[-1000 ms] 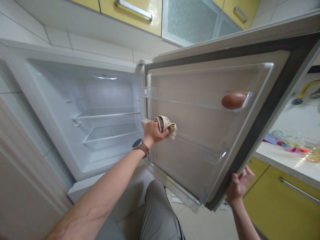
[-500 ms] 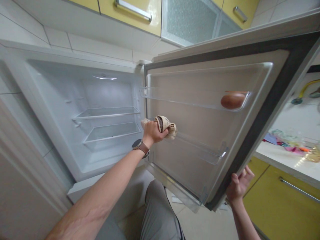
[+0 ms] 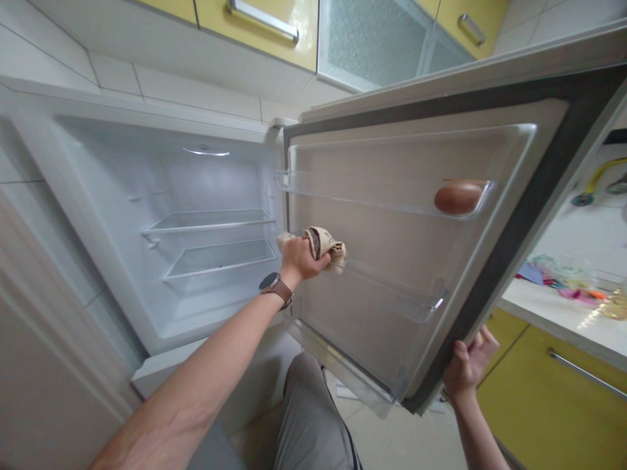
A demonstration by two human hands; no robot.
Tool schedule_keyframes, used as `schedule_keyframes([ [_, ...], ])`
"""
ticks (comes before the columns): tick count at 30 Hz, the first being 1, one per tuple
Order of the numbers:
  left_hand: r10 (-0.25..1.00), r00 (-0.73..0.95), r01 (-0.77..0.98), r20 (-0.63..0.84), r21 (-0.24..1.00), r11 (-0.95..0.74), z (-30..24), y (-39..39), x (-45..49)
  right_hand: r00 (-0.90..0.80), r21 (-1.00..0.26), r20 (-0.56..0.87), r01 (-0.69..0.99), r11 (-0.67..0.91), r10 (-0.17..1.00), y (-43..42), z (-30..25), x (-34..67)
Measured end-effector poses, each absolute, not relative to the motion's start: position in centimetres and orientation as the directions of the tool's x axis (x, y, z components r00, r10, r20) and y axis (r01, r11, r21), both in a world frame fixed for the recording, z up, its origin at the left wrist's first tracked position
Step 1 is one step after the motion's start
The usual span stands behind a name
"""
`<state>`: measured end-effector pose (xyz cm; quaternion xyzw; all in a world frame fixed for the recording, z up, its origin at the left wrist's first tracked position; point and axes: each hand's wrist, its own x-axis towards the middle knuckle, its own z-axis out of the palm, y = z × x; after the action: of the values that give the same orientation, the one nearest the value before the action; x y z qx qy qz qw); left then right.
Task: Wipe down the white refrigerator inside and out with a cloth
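My left hand, with a watch on its wrist, is closed around a bunched beige cloth with dark markings. Hand and cloth are at the middle door shelf, near the hinge side of the open fridge door. Whether the cloth presses on the shelf or only hovers by it, I cannot tell. At the lower right, my right hand grips the door's outer edge, thumb on the near side. Brown eggs sit in the upper door shelf at its right end.
On the left is the fridge interior with glass shelves. Yellow cabinets hang above. To the right, a white counter bears colourful items and a glass-like object. My knee is below the door.
Almost nothing differs. The view has shifted very slightly; both hands keep their places on the cloth and the door edge.
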<state>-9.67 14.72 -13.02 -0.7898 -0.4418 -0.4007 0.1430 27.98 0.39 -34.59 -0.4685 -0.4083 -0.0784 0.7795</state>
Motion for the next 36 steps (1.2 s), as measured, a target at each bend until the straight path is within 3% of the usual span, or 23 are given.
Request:
schedule_keyframes([
  [10, 0.578, 0.292, 0.806, 0.762, 0.129, -0.577, -13.01, 14.74, -9.68, 0.646, -0.644, 0.711, 0.440, 0.626, 0.278, 0.45, -34.40, 27.86],
  [36, 0.569, 0.291, 0.803, 0.769, 0.127, -0.583, -12.95, 14.63, -9.68, 0.651, -0.656, 0.711, 0.478, 0.584, 0.265, 0.36, -34.35, 27.76],
])
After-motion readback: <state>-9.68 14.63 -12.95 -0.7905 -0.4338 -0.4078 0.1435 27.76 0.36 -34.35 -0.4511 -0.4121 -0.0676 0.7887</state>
